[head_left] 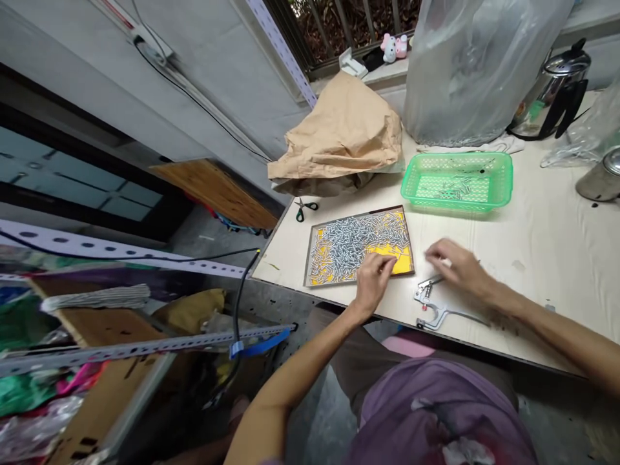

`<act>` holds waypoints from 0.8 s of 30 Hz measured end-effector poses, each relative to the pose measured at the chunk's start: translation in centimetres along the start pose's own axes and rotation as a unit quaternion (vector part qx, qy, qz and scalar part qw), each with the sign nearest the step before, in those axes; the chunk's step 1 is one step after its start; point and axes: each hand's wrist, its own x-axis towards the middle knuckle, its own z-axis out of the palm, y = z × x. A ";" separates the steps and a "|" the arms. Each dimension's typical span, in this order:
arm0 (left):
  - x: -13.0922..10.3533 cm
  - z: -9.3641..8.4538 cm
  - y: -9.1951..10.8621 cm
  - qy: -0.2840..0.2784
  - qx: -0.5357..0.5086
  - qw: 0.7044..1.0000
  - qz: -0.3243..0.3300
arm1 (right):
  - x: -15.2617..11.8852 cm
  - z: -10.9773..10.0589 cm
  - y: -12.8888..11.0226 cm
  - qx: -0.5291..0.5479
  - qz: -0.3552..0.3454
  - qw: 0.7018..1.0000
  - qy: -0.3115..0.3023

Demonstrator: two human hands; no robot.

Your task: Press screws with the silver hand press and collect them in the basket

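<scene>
Head view: right hand (458, 265) partly hides the metal pliers (440, 316).

The blurred right hand (459, 263) hides part of the upper handle of the silver metal hand tool (437, 316), so contact there cannot be told. Anything pinched in the left hand (372, 279) is too small to make out, as is the exact shape of the small silver metal pieces (346, 242). The top edge cuts off the tall translucent plastic bag (465, 77); the right edge, the silver metal can (599, 179). The crumpled brown paper sack (341, 132) hides its inside.
</scene>
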 end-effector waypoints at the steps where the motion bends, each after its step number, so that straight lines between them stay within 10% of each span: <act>1: 1.1 0.1 -0.2 -0.016 0.003 0.999 -0.033 | 1.0 -1.4 0.8 -0.015 0.045 0.998 0.047; 5: 3.4 1.9 -0.7 -0.107 0.058 0.988 -0.096 | 5.2 -6.4 5.1 -0.095 0.154 0.972 0.149; 10: 4.1 3.4 -1.0 -0.134 0.117 0.979 -0.100 | 6.9 -8.7 6.4 -0.180 0.153 0.965 0.111; 18: 2.8 0.7 0.4 -0.163 0.051 0.979 -0.111 | -2.6 -3.6 -1.2 -0.074 0.050 0.988 -0.125; 24: -1.7 -1.4 3.7 -0.156 -0.121 0.972 -0.131 | -8.5 -1.6 -2.5 -0.125 0.093 0.963 -0.220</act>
